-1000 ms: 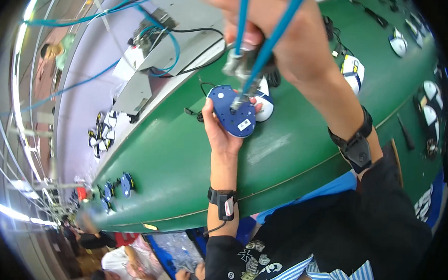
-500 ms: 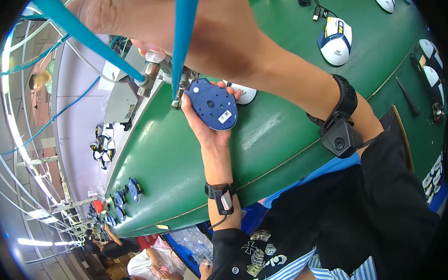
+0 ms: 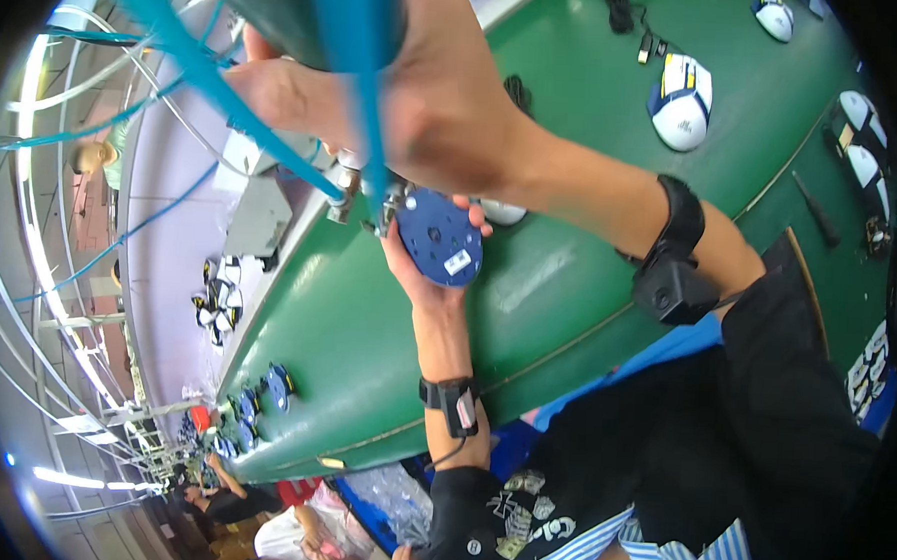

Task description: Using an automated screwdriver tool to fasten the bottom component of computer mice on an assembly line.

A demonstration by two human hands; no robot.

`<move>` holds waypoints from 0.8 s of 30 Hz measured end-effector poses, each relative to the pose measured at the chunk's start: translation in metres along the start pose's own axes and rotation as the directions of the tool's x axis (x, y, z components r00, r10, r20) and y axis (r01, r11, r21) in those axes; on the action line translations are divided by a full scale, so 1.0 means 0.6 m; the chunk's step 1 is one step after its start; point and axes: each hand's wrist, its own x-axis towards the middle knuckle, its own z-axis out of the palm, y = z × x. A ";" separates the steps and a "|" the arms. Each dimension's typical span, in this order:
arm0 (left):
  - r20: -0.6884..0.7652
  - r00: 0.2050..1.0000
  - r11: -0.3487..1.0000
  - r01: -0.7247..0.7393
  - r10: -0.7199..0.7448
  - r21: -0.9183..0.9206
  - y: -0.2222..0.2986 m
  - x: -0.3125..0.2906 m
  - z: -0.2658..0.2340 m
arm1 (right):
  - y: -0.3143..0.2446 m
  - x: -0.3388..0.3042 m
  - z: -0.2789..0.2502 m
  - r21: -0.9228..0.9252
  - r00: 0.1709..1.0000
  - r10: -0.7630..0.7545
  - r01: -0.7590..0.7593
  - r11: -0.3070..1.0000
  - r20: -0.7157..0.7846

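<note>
My left hand (image 3: pixel 409 275) is wrapped round a dark blue computer mouse (image 3: pixel 438 238), its underside facing up. Small holes and a white label show on that underside. Above it, my right hand (image 3: pixel 441 115) grips the thick dark body of an air screwdriver (image 3: pixel 305 19), fed by light blue hoses (image 3: pixel 212 85). The tool's metal fittings (image 3: pixel 344 190) hang beside the mouse's upper left edge. Whether the tip touches the mouse is hard to make out. Partly hidden behind my left fingers lies a white mouse (image 3: pixel 503 213).
On the green work surface (image 3: pixel 356 326) rest a white and navy mouse (image 3: pixel 681 105), a coiled black cable (image 3: pixel 617 9) and a dark pointed tool (image 3: pixel 817 208). Blue mouse parts (image 3: pixel 280 386) lie at the left, white mice (image 3: pixel 220 295) beyond. Other people (image 3: pixel 322 535) sit at lower left.
Both hands, the mouse and the screwdriver sit slightly lower and further right in the picture, and the whole view has shifted a little. More of the screwdriver's body shows. Both grips stay the same.
</note>
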 end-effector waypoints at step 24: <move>-0.188 0.982 0.996 0.010 0.006 0.087 0.005 -0.006 0.022 | 0.011 0.005 0.008 0.224 0.970 -0.233 0.213 0.951 0.066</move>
